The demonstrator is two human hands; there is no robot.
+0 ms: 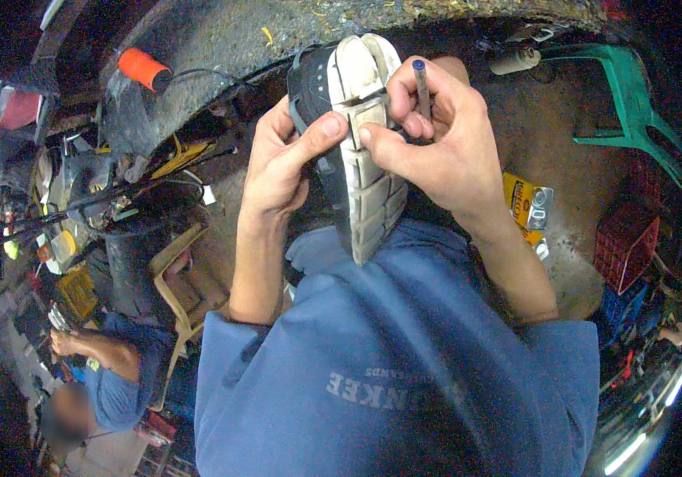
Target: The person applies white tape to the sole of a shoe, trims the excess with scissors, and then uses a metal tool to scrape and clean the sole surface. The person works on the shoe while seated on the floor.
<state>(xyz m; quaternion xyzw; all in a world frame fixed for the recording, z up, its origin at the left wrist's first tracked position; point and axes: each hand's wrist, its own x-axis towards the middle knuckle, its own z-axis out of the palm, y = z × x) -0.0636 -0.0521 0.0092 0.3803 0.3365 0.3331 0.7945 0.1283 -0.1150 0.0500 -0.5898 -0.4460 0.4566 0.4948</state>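
A shoe with a black upper and a segmented, worn white sole stands on end in front of my chest, its sole turned toward my right. My left hand grips the upper from the left side, thumb pressed on the sole's edge. Between the fingers of my right hand is a slim, pen-like tool with a grey shaft and a blue end pointing up. That hand's thumb and fingers also touch the sole near a groove across it. The tool's lower tip is hidden by my fingers.
An orange spool lies on the dark, worn bench ahead. Right of it are a pale spool, a green plastic chair, a yellow packet and a red crate. Another person sits at lower left, near a beige chair.
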